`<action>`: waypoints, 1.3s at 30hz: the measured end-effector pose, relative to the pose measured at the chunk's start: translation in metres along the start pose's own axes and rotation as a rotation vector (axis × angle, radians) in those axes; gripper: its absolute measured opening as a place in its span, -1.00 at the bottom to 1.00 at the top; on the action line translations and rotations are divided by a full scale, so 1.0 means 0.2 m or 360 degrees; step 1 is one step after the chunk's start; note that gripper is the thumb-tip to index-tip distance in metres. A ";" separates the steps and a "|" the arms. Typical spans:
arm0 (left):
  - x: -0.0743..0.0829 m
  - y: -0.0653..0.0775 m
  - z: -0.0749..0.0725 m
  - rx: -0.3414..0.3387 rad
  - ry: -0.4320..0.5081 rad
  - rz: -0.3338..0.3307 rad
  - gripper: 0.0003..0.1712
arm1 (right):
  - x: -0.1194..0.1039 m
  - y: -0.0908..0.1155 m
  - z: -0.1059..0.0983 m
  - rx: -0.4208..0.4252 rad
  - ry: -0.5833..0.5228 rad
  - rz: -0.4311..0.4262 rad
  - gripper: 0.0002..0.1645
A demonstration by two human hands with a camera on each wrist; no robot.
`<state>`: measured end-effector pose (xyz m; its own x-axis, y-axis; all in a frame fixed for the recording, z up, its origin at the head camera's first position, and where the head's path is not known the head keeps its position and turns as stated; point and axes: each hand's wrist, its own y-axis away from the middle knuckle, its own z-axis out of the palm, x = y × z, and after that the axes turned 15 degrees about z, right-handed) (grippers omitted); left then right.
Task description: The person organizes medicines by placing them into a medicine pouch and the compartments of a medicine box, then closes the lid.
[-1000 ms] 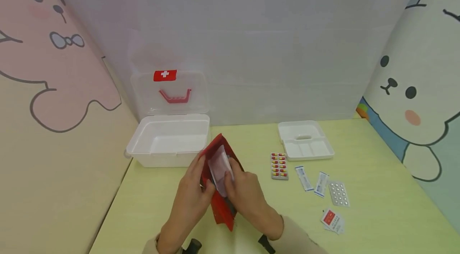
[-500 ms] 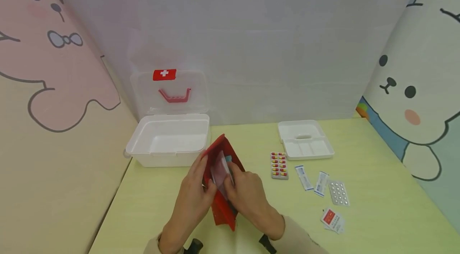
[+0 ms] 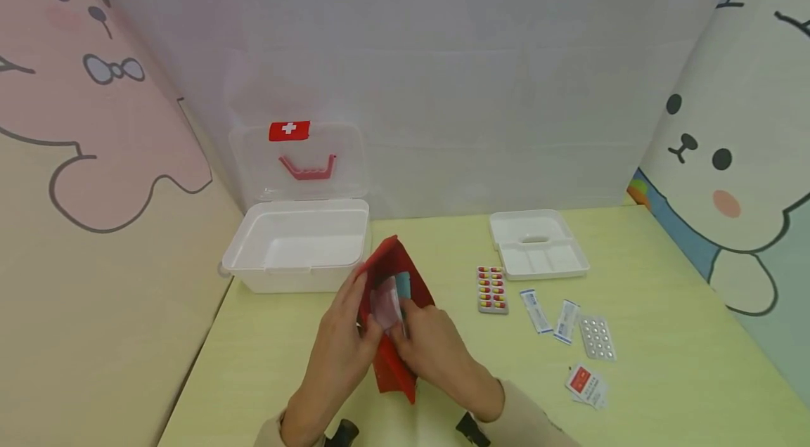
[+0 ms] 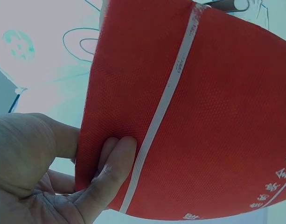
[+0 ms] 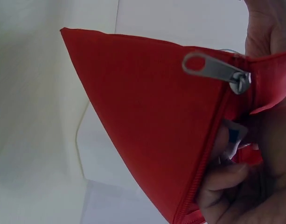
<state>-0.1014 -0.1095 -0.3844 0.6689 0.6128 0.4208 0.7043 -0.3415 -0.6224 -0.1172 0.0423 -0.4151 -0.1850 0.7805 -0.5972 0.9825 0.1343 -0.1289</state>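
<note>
My left hand point(image 3: 335, 345) grips the side of a red zip pouch point(image 3: 394, 370), which stands tilted and open over the table. In the left wrist view, fingertips press the pouch's outer face point(image 4: 217, 93) beside a pale stripe. My right hand point(image 3: 439, 345) reaches into the mouth, its thumb and fingers at a pale pink packet point(image 3: 384, 303). A light-blue packet point(image 3: 403, 283) shows behind that one. The right wrist view has the metal zip pull point(image 5: 205, 67), fingers curled by the zip edge and a white packet with a blue mark point(image 5: 233, 135); the fingertips are partly hidden inside.
A white first-aid box point(image 3: 297, 282) with its clear lid point(image 3: 253, 159) raised stands back left. At right are a divided white tray point(image 3: 547, 266), a capsule blister pack point(image 3: 492, 290), two slim wrapped strips point(image 3: 536, 311), a tablet blister pack point(image 3: 598, 338) and small sachets point(image 3: 586, 385).
The pale pink packet has sunk deeper into the pouch, and my right hand has dipped in with it. More of the light-blue packet shows. My left hand keeps its grip.
</note>
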 end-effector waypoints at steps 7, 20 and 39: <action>0.01 0.00 0.00 0.0007 0.0038 0.0002 -0.25 | 0.02 0.01 0.00 0.0049 -0.0009 -0.0006 -0.76; 0.00 0.00 -0.02 0.0029 0.0170 -0.0004 -0.26 | 0.09 -0.04 -0.12 0.0394 -0.0256 -0.0082 -0.78; -0.01 -0.04 -0.14 -0.0426 0.1406 -0.0242 -0.31 | 0.24 -0.12 -0.51 -0.0007 -0.0684 -0.0532 -0.50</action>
<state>-0.1024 -0.1288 -0.3615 0.4262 -0.0620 0.9025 0.7567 -0.5222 -0.3932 -0.1473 0.1391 -0.3606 -0.4782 0.3751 -0.7942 0.8686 0.3358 -0.3644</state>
